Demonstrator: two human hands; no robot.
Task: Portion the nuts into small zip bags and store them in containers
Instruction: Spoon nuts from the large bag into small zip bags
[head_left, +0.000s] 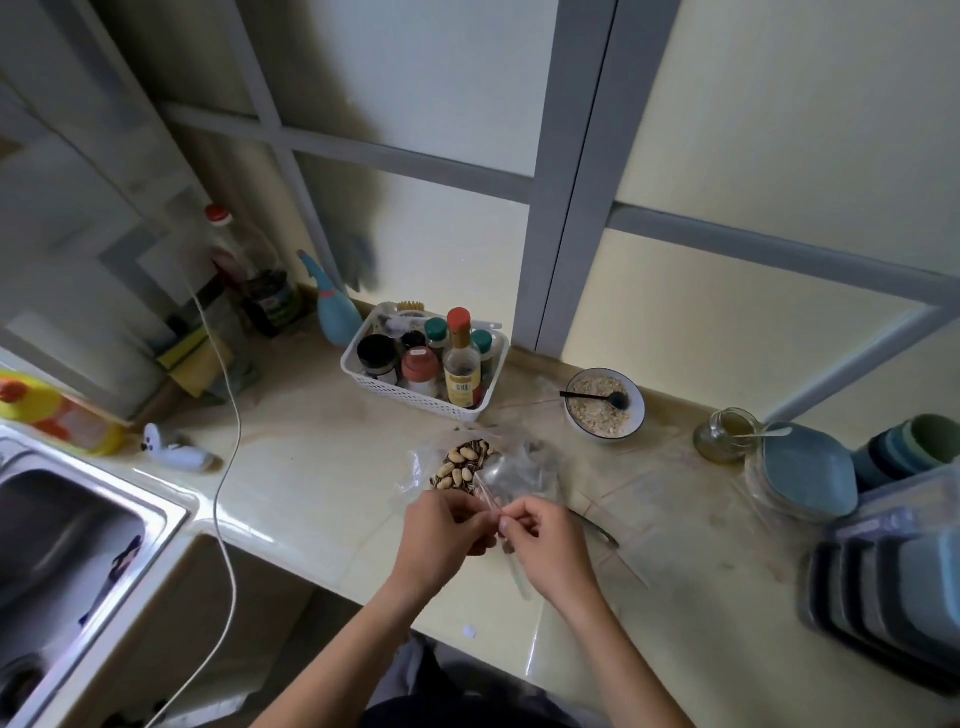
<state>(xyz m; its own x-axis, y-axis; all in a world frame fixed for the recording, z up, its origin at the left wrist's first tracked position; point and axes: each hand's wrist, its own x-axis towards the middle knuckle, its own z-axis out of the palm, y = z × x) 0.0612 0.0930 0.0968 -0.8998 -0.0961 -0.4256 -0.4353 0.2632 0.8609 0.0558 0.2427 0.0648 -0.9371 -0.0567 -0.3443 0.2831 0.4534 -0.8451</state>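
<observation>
Both grips pinch narrow on the small zip bag: left hand, right hand; the nuts lie just beyond them on the surface.

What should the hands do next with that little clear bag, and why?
Probably pull the small bag's top open. Both the left hand and the right hand pinch its edge, it looks empty, and the nuts lie in the open bag just behind it, waiting to be portioned.
</observation>
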